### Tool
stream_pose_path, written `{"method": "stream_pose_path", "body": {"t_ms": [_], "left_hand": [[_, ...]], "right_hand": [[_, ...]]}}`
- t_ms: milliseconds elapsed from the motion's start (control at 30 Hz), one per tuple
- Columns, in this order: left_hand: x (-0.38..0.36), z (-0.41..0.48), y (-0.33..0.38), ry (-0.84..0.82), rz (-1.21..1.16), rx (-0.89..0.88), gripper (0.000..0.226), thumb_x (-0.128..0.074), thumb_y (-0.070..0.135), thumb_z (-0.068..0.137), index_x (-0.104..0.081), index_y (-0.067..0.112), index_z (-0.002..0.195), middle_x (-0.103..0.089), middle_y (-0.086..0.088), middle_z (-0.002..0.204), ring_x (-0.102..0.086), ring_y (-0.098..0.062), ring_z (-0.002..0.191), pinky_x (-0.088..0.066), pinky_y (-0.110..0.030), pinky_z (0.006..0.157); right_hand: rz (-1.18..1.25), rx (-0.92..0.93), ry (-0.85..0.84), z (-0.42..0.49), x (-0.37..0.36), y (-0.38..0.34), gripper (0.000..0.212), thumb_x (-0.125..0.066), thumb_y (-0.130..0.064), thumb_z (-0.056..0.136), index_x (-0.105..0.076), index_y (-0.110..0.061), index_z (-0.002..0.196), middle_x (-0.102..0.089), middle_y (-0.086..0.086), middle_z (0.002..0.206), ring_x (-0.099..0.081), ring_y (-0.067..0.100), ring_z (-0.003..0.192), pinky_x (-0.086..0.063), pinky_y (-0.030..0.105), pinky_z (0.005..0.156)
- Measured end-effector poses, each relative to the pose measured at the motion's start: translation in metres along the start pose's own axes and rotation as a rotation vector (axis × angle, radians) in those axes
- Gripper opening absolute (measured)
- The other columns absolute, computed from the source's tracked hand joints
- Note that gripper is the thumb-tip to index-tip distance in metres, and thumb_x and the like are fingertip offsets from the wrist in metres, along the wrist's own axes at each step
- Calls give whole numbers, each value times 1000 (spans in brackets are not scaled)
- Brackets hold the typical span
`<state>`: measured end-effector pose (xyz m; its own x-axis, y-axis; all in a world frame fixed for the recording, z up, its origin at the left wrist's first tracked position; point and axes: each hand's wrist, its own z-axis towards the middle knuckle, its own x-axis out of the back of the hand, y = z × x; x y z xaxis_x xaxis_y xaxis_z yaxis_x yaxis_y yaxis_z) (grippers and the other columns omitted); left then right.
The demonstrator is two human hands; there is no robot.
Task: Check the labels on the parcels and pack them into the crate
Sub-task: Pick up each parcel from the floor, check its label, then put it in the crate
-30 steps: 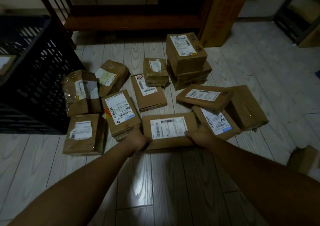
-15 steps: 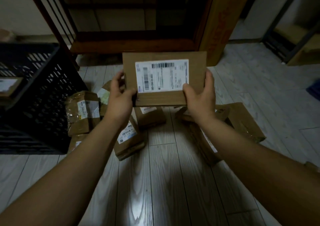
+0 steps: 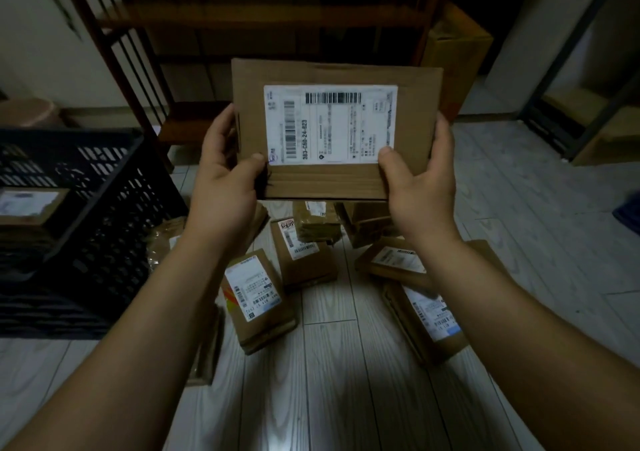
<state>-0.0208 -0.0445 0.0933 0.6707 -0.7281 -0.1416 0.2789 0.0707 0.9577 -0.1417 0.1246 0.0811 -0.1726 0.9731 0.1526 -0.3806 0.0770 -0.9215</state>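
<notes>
A flat brown cardboard parcel (image 3: 332,180) with a white barcode label (image 3: 330,125) is held upright in front of me, label facing me. My left hand (image 3: 225,177) grips its left edge, thumb on the front near the label's lower corner. My right hand (image 3: 420,177) grips its right edge the same way. Below, several labelled brown parcels (image 3: 254,296) lie on the pale plank floor. A black slatted plastic crate (image 3: 100,215) stands at the left, with a labelled parcel (image 3: 27,204) inside it.
A dark wooden shelf unit (image 3: 263,17) stands behind the parcels, with a tall cardboard box (image 3: 457,55) leaning at its right. A metal rack (image 3: 585,104) is at the far right. Bare floor (image 3: 329,391) lies between my arms.
Both hands lifted the parcel from the floor and raised it upright before me, then brought it closer so the label fills more of the view.
</notes>
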Motion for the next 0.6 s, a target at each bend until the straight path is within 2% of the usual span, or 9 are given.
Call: {"method": "stream_pose_path", "body": {"t_ms": [133, 233, 267, 400, 467, 533, 600], "left_hand": [[2, 14, 68, -43, 60, 140, 75, -61, 2, 83, -30, 42, 138, -44, 5, 132, -56, -16, 110, -57, -27, 75], [4, 31, 150, -42, 144, 162, 73, -66, 8, 82, -29, 53, 127, -45, 18, 121, -55, -14, 111, -55, -35, 84], [7, 38, 180, -41, 169, 158, 72, -65, 10, 83, -28, 54, 126, -46, 20, 120, -56, -11, 110, -54, -32, 84], [33, 67, 310, 4, 276, 176, 72, -64, 12, 86, -24, 48, 134, -47, 28, 114, -53, 19, 93, -46, -4, 67], [57, 78, 377, 44, 337, 192, 75, -64, 14, 86, -20, 40, 141, -45, 31, 110, -50, 27, 86, -41, 2, 66], [87, 86, 446, 72, 378, 202, 77, -65, 17, 86, -18, 38, 143, -46, 25, 119, -51, 21, 95, -43, -6, 80], [118, 88, 509, 81, 394, 226, 77, -66, 18, 85, -19, 40, 142, -42, 18, 131, -50, 2, 111, -43, -28, 97]], "right_hand": [[-54, -102, -74, 21, 5, -67, 75, -62, -37, 84, -20, -41, 146, -45, -6, 133, -50, 9, 112, -41, 14, 77], [-56, -149, -93, 45, 8, -151, 76, -63, -37, 84, -20, -45, 145, -46, -7, 131, -50, 6, 110, -40, 10, 74], [-51, -155, -97, 53, 9, -182, 75, -63, -36, 84, -21, -45, 145, -47, -7, 130, -51, 5, 109, -40, 9, 74], [-63, -179, -152, 79, -7, -316, 72, -60, -38, 86, -18, -49, 144, -46, -8, 130, -50, 6, 109, -39, 11, 71], [-68, -200, -190, 85, -24, -386, 72, -58, -38, 88, -16, -49, 144, -44, -6, 132, -48, 9, 110, -42, 17, 75], [-55, -206, -233, 87, -44, -455, 72, -58, -38, 88, -15, -49, 145, -43, -6, 134, -47, 10, 112, -44, 24, 83], [-39, -190, -271, 84, -62, -517, 72, -59, -39, 88, -16, -47, 145, -43, -7, 134, -47, 8, 112, -42, 18, 81]]}}
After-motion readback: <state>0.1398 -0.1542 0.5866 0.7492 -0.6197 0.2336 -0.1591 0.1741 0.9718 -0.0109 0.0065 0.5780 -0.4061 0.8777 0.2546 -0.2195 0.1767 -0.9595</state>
